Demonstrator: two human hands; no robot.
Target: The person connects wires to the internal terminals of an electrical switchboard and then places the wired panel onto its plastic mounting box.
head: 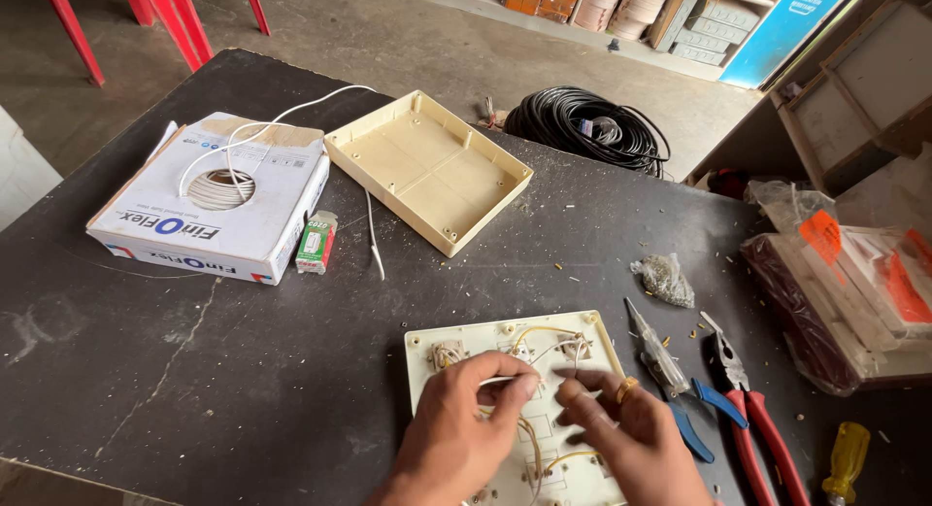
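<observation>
A cream switchboard plate (466,343) lies face down near the table's front edge, with white and yellow wires on its back. My left hand (458,430) pinches a white wire (497,380) over the plate's middle. My right hand (621,430), with a ring on one finger, rests its fingertips on the plate beside that wire, touching the wiring. Both hands cover the plate's lower half.
A cream box tray (427,168) and a white wire-coil box (214,200) lie at the back left, with a small switch pack (316,242). Blue-handled pliers (680,389), red-handled pliers (752,414), a yellow screwdriver (845,459) and a screw bag (665,278) lie right. A black cable coil (587,127) sits behind.
</observation>
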